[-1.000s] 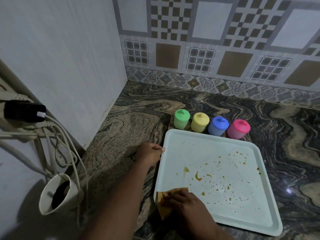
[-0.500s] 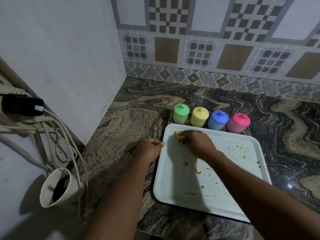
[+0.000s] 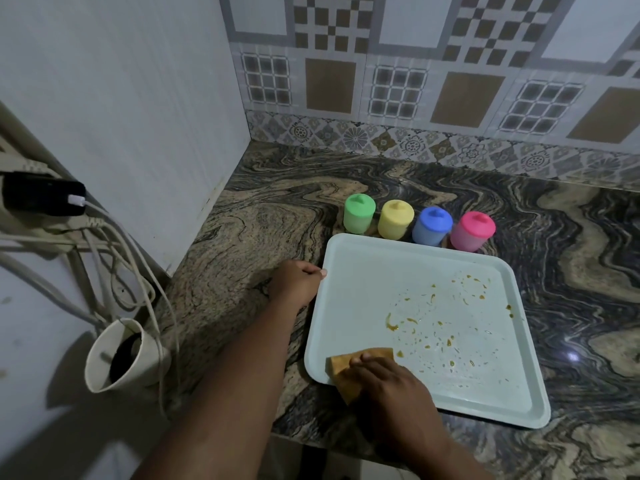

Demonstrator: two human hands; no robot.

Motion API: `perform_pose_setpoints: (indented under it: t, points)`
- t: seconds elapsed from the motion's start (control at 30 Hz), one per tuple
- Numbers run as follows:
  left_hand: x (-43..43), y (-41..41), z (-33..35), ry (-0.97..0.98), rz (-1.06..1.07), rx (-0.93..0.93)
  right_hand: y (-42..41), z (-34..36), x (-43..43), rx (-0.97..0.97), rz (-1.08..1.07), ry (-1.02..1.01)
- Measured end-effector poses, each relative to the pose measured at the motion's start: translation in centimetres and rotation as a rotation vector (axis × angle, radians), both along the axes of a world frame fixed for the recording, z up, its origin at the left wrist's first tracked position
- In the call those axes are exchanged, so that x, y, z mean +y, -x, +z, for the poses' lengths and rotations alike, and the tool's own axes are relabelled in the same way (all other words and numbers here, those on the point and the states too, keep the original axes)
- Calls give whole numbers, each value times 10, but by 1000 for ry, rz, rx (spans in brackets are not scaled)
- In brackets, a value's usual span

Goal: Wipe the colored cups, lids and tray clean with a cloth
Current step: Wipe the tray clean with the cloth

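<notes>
A pale tray (image 3: 367, 271) lies on the marble counter, its middle and right part spotted with orange-brown smears (image 3: 393, 323). My left hand (image 3: 298, 282) grips the tray's left rim. My right hand (image 3: 388, 382) presses a folded orange cloth (image 3: 341, 370) flat onto the tray's near left corner. Behind the tray stand a green cup (image 3: 359, 214), a yellow cup (image 3: 395, 219), a blue cup (image 3: 431, 225) and a pink cup (image 3: 471, 231), each with its lid on.
The patterned marble counter (image 3: 263, 216) ends at a white side wall on the left and a tiled back wall. Left of the counter hang a black plug (image 3: 41, 194), white cables (image 3: 114, 258) and a tilted beige cup (image 3: 116, 355).
My right hand swept the cloth from the tray's far left corner back down to the near left corner. The left hand stayed on the rim.
</notes>
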State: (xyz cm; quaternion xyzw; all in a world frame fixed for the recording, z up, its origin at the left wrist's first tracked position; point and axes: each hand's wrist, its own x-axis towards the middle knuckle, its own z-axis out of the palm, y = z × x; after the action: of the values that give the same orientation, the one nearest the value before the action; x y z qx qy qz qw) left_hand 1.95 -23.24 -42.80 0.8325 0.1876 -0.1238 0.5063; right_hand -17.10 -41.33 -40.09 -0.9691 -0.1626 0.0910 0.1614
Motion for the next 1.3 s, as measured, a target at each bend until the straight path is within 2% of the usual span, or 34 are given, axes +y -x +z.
perform_pose_setpoints:
  t: [0.1,0.17,0.23,0.3,0.37,0.43,0.83,0.9,1.0,1.1,1.2,1.3]
  points:
    - [-3,3,3,-87,-35,-31,-15,16,-9,4,-101,-140]
    - [-8,11,5,-273,-103,-96,-28,20,-5,-51,-162,-221]
    - [-13,24,2,-497,-182,-226,-37,19,7,-103,-135,-226]
    - [-19,35,-6,-593,-221,-362,-34,13,22,-95,-26,-145]
    - [-20,39,-12,-599,-222,-424,-22,3,29,-105,80,-25]
    - [-21,38,-15,-599,-219,-427,-9,-6,23,-125,103,3]
    - [-17,40,-13,-665,-257,-474,23,-9,-75,-83,14,-58]
    - [-18,40,-10,-707,-274,-453,20,-6,-78,-79,-31,-121]
    - [-23,40,-3,-707,-293,-389,-1,9,-78,-89,-205,-308]
    - [-28,44,4,-668,-292,-427,-45,33,-83,-265,-304,-388]
    - [-31,50,3,-773,-432,-570,-103,49,-80,-357,-352,-341]
    - [-35,58,-6,-754,-613,-493,-153,43,-74,-293,-322,-182]
